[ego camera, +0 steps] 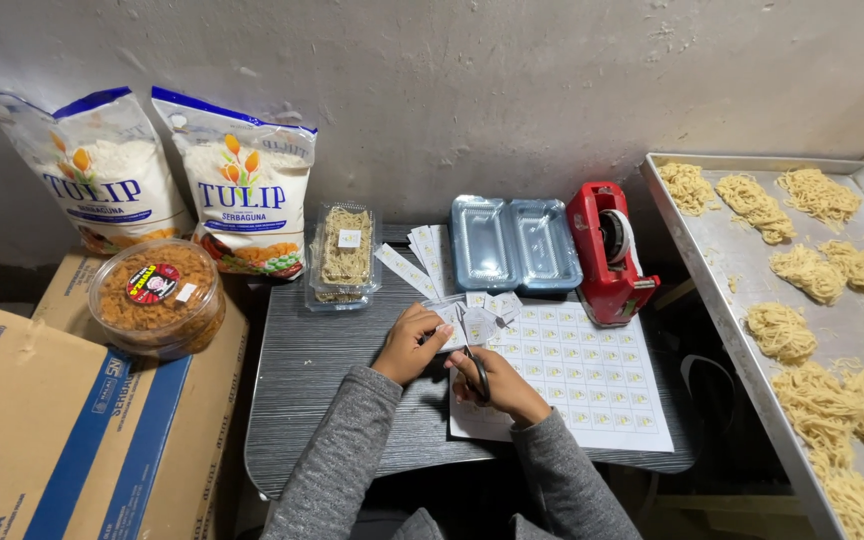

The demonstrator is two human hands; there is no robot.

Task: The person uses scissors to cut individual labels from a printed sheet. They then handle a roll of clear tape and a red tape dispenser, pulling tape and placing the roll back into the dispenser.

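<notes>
Gripping black scissors (479, 378), right hand (497, 385) fingers cut the label strip (449, 322) pinched in left hand (410, 345) fingers.

I see black scissors (479, 378) pointing up over a white sheet of small labels (582, 375), lying flat on the dark tabletop (302, 400).

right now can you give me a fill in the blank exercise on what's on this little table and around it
1. The right hand holds a pair of ____ over the sheet of labels.
2. The tape dispenser is coloured ____.
3. The metal tray on the right holds heaps of ____.
4. The left hand pinches a cut strip of ____.

Missing words: scissors; red; noodles; labels
</notes>
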